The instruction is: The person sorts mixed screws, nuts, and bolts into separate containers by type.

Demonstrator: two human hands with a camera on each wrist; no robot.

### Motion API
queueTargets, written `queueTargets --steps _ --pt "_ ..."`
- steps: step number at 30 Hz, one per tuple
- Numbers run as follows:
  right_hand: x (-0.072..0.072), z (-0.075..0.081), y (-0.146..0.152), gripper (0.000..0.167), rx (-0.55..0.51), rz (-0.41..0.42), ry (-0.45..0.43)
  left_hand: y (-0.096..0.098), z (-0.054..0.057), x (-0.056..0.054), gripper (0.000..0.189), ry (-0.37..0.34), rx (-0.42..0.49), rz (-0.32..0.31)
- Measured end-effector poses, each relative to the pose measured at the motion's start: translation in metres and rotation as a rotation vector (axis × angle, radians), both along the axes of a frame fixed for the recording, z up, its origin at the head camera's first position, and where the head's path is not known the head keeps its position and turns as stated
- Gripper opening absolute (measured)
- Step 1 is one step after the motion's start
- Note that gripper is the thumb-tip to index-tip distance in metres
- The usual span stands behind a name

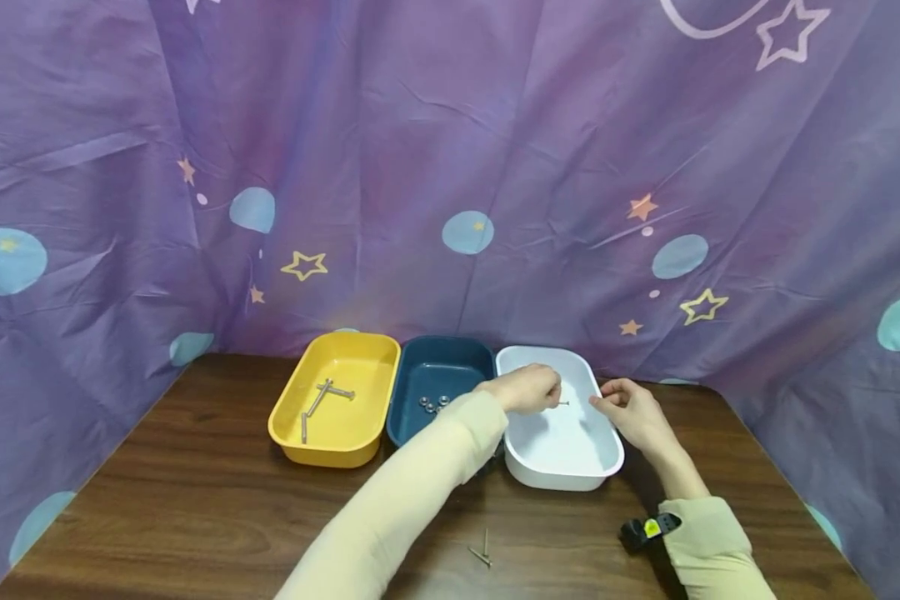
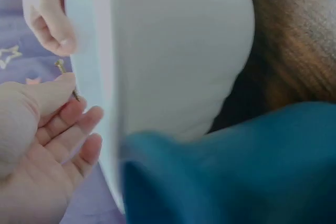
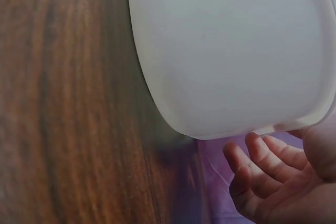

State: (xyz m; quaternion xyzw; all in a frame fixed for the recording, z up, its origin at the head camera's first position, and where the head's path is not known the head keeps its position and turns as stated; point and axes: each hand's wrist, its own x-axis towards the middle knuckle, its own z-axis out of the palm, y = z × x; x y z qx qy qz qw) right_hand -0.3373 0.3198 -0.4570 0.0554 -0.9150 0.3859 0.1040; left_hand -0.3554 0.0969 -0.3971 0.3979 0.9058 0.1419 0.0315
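In the head view, my left hand (image 1: pixel 527 389) reaches over the white tray (image 1: pixel 562 480). Its thumb and fingertips pinch a small brass-coloured screw (image 2: pixel 61 67), which shows clearly in the left wrist view with its head upward. At the tray's right side, my right hand (image 1: pixel 636 418) holds the rim between thumb and fingers, and its half-curled fingers (image 3: pixel 265 156) lie along the outer wall in the right wrist view. The thumb is mostly hidden there. Two similar screws (image 1: pixel 481 556) lie on the table in front.
Left of the white tray stands a dark blue tray (image 1: pixel 450 343) with several nuts (image 1: pixel 430 407), partly behind my left sleeve. Further left, a yellow tray (image 1: pixel 330 457) holds several long bolts (image 1: pixel 319 398). All stand on a brown wooden table (image 1: pixel 195 492) before a purple curtain (image 1: pixel 390 167).
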Motion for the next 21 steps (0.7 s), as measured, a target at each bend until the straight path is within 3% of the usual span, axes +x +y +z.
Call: queueTargets --steps 6,18,21 --pt "-0.001 0.001 0.001 0.032 -0.009 -0.005 -0.013 -0.001 -0.008 -0.006 0.018 -0.021 0.019 0.040" --pt "-0.004 -0.003 0.003 0.032 -0.037 0.004 -0.001 0.000 -0.012 -0.015 0.011 -0.024 0.075 0.084" --pt "-0.001 -0.004 0.003 0.032 -0.027 0.002 -0.007 0.002 -0.012 -0.016 0.019 -0.022 0.059 0.103"
